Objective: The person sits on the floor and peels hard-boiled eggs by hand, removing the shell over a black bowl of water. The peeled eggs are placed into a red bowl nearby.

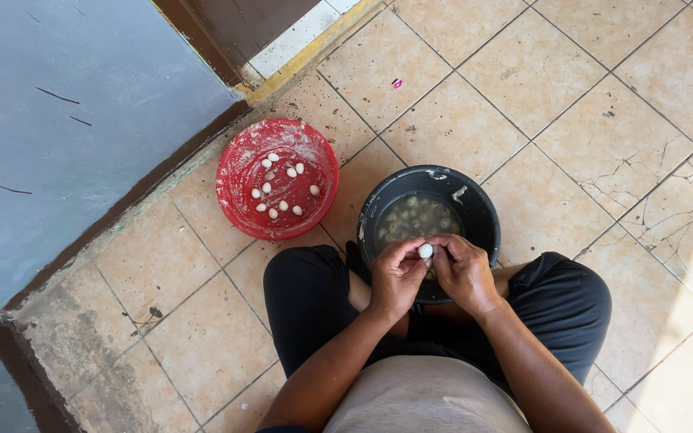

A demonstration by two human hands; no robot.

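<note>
Seen from the head cam, the person sat cross-legged on a tiled floor [523,104], both hands meeting over the near rim of a black pot [378,204]. The left hand [395,278] and right hand [464,271] pinched one small white egg [425,251] between thumbs and fingertips — fingers of both curled closed on it, the egg poking up between them. The pot held cloudy water w/ more small pale eggs [419,216] under the surface; it stood at 12 o'clock from the hands, just in front of the knees. At approx. 10 o'clock from the pot, just beside it but not touching, sat a red bowl [238,164], its inside smeared white, w/ about a dozen peeled white eggs [282,188] scattered on the bottom. Beyond the bowl, at 9–10 o'clock, a grey-blue wall [66,112] w/ a brown base strip. Black trousers [306,289] covered both knees.
</note>
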